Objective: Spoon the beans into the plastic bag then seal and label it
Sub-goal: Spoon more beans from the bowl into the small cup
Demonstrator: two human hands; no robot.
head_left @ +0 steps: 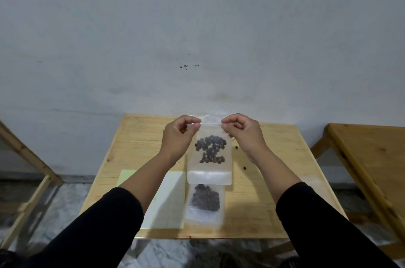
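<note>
Two black sleeves (pixel 105 230) reached forward from the bottom of the view over a small wooden counter (pixel 263 191). Just beyond them, a second plastic bag of beans (pixel 205 206) lay flat on the counter, beside a sheet of pale yellow paper (pixel 168 199) that lay partly under the left forearm. Above it, held upright in the air, hung the plastic bag (pixel 210 153). The left hand (pixel 178 134) pinched its top edge at the left corner and the right hand (pixel 243 132) pinched the same edge at the right corner, fingers curled around the strip. Dark beans (pixel 210 148) sat clustered in the middle of the held bag, above its white lower band. Two loose beans (pixel 244 167) lay on the counter to the right of the bag. Another wooden table (pixel 372 158) stood further right, apart from the counter, and a grey wall (pixel 197 26) rose behind.
</note>
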